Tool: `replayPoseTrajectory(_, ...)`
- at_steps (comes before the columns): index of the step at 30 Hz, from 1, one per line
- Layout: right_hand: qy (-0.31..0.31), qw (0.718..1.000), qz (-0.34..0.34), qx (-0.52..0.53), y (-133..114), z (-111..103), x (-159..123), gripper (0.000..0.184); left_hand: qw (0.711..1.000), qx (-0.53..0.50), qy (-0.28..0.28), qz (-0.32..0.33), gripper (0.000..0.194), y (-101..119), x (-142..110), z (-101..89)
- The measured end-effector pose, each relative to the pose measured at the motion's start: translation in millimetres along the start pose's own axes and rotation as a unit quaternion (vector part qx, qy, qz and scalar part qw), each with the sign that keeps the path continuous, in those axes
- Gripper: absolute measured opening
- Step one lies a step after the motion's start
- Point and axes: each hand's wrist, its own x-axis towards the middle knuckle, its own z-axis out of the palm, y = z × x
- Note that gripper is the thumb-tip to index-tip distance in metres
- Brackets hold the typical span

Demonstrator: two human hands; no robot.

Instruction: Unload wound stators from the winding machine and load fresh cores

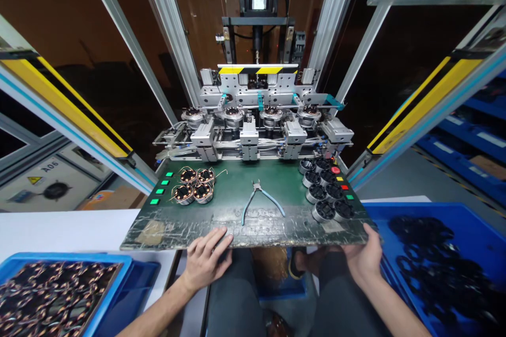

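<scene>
Green paint, scuffed bare near the front, covers the board (233,176); take its middle as the clock's centre. The left hand (208,259) lies at seven-thirty, fingertips on the near edge, fingers loosely bent, close together and pinching nothing; it looks propped there for rest. The right hand (366,258) is at four, thumb over the edge and fingers partly hidden beneath, so I cannot tell how firmly they close; the edge seems a steadying place.

The pliers (248,206) lie untouched at the centre, handles spread towards six and nose towards twelve, probably so either hand can reach the grips. Four wound cores (203,193) sit squarely near ten, eight bare cores (324,211) in two columns between two and three, presumably apart to avoid mixing. The machine (250,139) stands at twelve, carrying four more. Blue bins flank the board, the left bin (127,263) at eight, the right bin (371,216) near four, apparently for easy reach.
</scene>
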Motion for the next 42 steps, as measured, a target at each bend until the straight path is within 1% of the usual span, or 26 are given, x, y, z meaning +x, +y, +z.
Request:
replayPoseTrajectory(4,0.001,1.0,0.005,-0.004,-1.9,2.6,-3.0,0.041,1.0,0.0,0.0,-0.001,0.08,0.1,-0.1,0.4)
replayPoseTrajectory(14,0.001,1.0,0.002,0.002,-0.1,0.8,-0.1,0.042,1.0,0.005,0.007,-0.001,0.076,-0.2,-1.6,2.6)
replayPoseTrajectory(24,0.005,1.0,0.004,-0.013,-2.0,1.9,-2.0,0.042,1.0,0.008,0.002,-0.004,0.081,0.3,-1.2,1.5)
replayPoseTrajectory(34,0.006,1.0,0.014,0.005,-0.5,-0.3,0.4,0.041,1.0,0.006,0.004,-0.002,0.075,0.3,-0.7,1.6)
replayPoseTrajectory(39,0.01,1.0,-0.004,-0.001,-0.9,0.5,-0.1,0.042,1.0,0.01,0.003,-0.004,0.077,0.2,-1.8,1.6)
replayPoseTrajectory(42,0.007,1.0,-0.003,-0.006,-0.3,0.7,0.4,0.042,1.0,0.009,0.002,-0.003,0.075,0.3,-0.7,0.8)
